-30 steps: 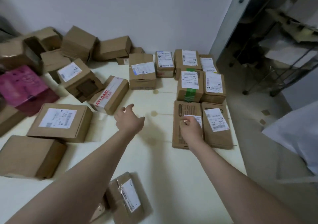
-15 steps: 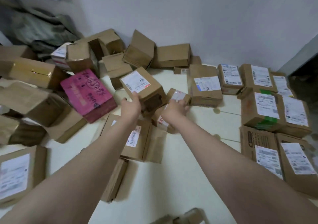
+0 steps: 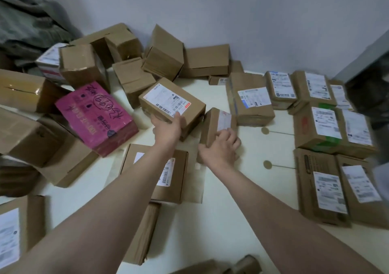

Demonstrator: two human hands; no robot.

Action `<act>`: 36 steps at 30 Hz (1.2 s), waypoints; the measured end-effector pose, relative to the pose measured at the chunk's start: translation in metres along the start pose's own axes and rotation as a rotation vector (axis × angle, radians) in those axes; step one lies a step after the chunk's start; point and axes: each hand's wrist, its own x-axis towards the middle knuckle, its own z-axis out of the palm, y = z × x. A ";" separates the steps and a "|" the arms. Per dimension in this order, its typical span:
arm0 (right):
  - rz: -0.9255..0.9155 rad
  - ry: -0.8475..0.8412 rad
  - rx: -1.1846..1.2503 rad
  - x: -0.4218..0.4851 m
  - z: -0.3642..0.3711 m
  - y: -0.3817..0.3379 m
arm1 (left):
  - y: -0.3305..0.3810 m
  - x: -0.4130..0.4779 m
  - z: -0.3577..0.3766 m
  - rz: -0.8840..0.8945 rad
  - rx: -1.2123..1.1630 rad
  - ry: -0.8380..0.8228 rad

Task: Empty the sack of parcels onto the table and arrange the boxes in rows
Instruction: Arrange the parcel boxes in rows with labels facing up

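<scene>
A brown cardboard box with a white shipping label [image 3: 171, 103] is gripped at its near edge by the left hand [image 3: 167, 129], fingers curled round it. A narrower brown taped box [image 3: 212, 124] is clasped by the right hand [image 3: 221, 148], fingers wrapped round its side. Both are held over the middle of the cream table [image 3: 221, 221], between a loose heap of boxes [image 3: 82, 67] and labelled boxes arranged in rows [image 3: 322, 126].

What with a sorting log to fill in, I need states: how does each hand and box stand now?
left hand: grips the labelled box's near edge.
right hand: grips the small box.
labelled box: tilted, label up.
small box: raised on edge.
pink box: lying tilted, unsorted.
rows: flat, labels up, side by side.
back pile: jumbled, unsorted.
</scene>
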 end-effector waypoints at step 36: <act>0.065 0.000 -0.024 -0.033 -0.094 0.164 | -0.050 -0.096 0.081 0.336 0.437 -0.150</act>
